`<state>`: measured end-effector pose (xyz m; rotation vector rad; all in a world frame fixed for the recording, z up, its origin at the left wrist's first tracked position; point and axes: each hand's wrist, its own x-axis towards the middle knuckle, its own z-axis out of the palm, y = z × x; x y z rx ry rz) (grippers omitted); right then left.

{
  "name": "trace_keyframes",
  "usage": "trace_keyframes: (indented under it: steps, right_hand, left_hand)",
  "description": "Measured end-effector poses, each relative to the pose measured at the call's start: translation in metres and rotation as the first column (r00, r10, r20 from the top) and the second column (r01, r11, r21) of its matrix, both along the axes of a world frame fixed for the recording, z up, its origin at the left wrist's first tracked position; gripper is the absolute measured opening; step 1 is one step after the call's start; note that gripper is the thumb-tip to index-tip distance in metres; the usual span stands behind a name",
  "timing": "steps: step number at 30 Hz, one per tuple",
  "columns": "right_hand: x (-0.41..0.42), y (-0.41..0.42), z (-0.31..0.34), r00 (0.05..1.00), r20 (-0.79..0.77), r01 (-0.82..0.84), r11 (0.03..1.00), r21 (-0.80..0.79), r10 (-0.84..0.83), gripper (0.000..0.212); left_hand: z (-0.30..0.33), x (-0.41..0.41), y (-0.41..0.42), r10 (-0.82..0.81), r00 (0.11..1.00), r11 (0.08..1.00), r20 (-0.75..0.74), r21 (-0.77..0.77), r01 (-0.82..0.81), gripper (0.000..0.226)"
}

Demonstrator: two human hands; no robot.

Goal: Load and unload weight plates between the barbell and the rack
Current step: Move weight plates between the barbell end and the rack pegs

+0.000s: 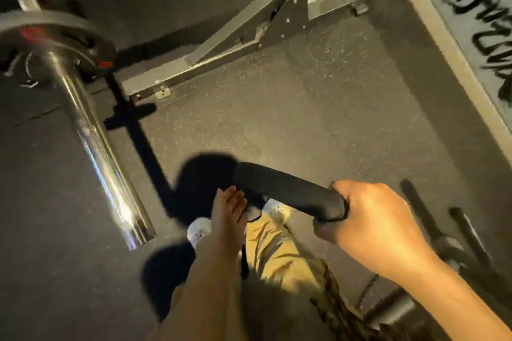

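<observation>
I carry a black weight plate (288,191) edge-on, low in front of my legs. My right hand (371,219) grips its rim at the right end, fingers curled over the edge. With straight fingers, my left hand (230,210) rests flat against the plate's left side. The chrome barbell sleeve (102,158) runs from upper left toward me, its bare end left of my left hand. One black plate with red marks (55,36) sits on the sleeve's inner end. Most of the carried plate is hidden below its rim.
The rack's grey steel base frame (249,36) lies on the speckled rubber floor ahead. A wall with black painted lettering (476,22) runs along the right. Dark equipment bars (465,232) stand at lower right, close to my right arm. My white shoes (199,230) are below the plate.
</observation>
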<state>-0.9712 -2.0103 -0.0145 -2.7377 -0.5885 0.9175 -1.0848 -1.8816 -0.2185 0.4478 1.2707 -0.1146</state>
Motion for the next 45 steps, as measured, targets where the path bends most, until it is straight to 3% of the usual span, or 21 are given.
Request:
trace_keyframes:
  steps: [2,5,8,10,13,16,19,25,30,35,40,45]
  right_hand:
    - [0.024,-0.02,0.041,0.985,-0.018,0.175,0.98,0.099,-0.174,0.025]
    - [0.056,-0.055,0.101,0.912,-0.1,0.41,0.875,0.259,-0.398,0.029]
    - [0.085,-0.098,0.148,0.753,-0.212,0.643,0.628,0.438,-0.623,0.03]
    - [0.103,-0.125,0.167,0.631,-0.298,0.744,0.449,0.496,-0.717,0.028]
    - [0.13,-0.154,0.179,0.456,-0.369,0.834,0.245,0.494,-0.81,0.032]
    - [0.155,-0.167,0.172,0.343,-0.378,0.877,0.149,0.457,-0.86,0.042]
    - [0.193,-0.167,0.165,0.222,-0.48,0.908,0.001,0.419,-0.849,0.048]
    - [0.27,-0.158,0.163,0.079,-0.664,0.879,-0.262,0.399,-0.744,0.047]
    - [0.336,-0.148,0.176,0.038,-0.796,0.783,-0.477,0.399,-0.604,0.051]
    - [0.387,-0.159,0.181,0.076,-0.779,0.716,-0.51,0.477,-0.622,0.048]
    - [0.45,-0.18,0.172,0.113,-0.79,0.676,-0.536,0.505,-0.602,0.05]
    - [0.531,-0.208,0.14,0.125,-0.837,0.723,-0.529,0.444,-0.532,0.04]
  left_hand:
    - [0.026,0.046,-0.035,-0.079,0.995,0.996,0.067,-0.046,0.082,0.048]
    - [0.082,0.117,-0.078,-0.153,0.945,0.96,0.291,-0.183,0.211,0.046]
    - [0.138,0.174,-0.109,-0.12,0.867,0.948,0.484,-0.204,0.245,0.062]
    - [0.169,0.201,-0.122,-0.112,0.86,0.951,0.497,-0.199,0.238,0.081]
    - [0.196,0.236,-0.133,-0.291,0.825,0.917,0.485,-0.105,0.386,0.094]
    - [0.209,0.28,-0.13,-0.52,0.77,0.838,0.37,0.043,0.544,0.093]
    - [0.207,0.341,-0.12,-0.613,0.76,0.788,0.215,0.112,0.605,0.106]
    - [0.239,0.454,-0.089,-0.767,0.618,0.64,0.17,0.266,0.721,0.089]
    - [0.289,0.557,-0.072,-0.878,0.442,0.472,0.184,0.487,0.735,0.088]
    - [0.309,0.617,-0.082,-0.895,0.381,0.446,0.233,0.504,0.739,0.087]
    - [0.312,0.676,-0.104,-0.862,0.468,0.49,0.194,0.556,0.672,0.088]
    - [0.304,0.744,-0.124,-0.861,0.481,0.478,0.168,0.591,0.649,0.07]
